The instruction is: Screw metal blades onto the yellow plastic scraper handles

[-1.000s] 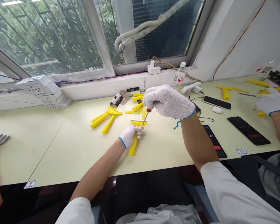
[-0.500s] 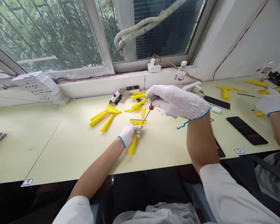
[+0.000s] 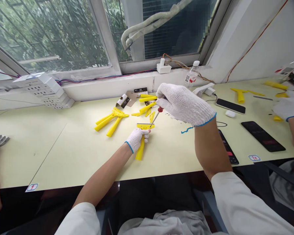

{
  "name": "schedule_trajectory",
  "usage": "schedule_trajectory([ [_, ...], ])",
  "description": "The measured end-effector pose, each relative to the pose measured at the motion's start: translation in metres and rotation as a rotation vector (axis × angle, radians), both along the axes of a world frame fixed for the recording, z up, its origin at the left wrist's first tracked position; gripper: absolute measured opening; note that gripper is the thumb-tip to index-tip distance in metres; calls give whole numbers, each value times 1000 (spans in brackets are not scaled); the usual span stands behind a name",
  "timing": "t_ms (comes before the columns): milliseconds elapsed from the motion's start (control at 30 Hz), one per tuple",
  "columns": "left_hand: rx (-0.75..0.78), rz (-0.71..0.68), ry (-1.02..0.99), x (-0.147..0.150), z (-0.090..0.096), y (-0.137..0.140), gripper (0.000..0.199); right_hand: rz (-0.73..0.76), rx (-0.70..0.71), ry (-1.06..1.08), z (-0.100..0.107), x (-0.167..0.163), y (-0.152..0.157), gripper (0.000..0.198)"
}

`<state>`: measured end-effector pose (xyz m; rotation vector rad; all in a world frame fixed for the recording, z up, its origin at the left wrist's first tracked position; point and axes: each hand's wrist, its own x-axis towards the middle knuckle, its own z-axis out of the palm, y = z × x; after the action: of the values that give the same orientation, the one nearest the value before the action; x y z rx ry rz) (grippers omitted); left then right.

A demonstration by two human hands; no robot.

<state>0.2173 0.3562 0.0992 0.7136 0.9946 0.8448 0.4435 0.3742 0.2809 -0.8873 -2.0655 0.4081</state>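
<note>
My left hand point(image 3: 138, 138), in a white knit glove, is closed around a yellow scraper point(image 3: 140, 152) near its head, with the handle pointing towards me. A thin grey blade edge runs along the far side of the head. My right hand point(image 3: 183, 103), gloved too, grips a screwdriver point(image 3: 160, 110) by its red handle. Its metal shaft slants down, and the tip meets the right part of the scraper head. Small yellow plates point(image 3: 152, 116) lie just beyond the head. Left of my hands rest assembled-looking yellow scrapers point(image 3: 114, 119).
More yellow handles point(image 3: 147, 98) and black-and-brown cards point(image 3: 123, 101) lie towards the window. White boxes point(image 3: 51, 89) are stacked at the back left. Phones point(image 3: 262, 136), an earbud case point(image 3: 232, 113) and a bottle point(image 3: 193, 73) are on the right. Another person's gloved hand point(image 3: 290, 106) works at far right.
My right hand has turned slightly about the screwdriver and lifted a little at the knuckles. My left hand keeps its hold on the scraper. The whole view has shifted slightly.
</note>
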Motion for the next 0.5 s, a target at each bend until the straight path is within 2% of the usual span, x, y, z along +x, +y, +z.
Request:
schedule_trajectory([
  [200, -8, 0, 8, 2, 7, -3, 21, 78, -1, -178, 6, 0, -6, 21],
  [367, -6, -11, 11, 2, 10, -5, 19, 140, -37, -198, 19, 0, -15, 32],
  [500, -14, -7, 15, 2, 9, -4, 17, 99, 16, -237, 21, -2, -13, 28],
])
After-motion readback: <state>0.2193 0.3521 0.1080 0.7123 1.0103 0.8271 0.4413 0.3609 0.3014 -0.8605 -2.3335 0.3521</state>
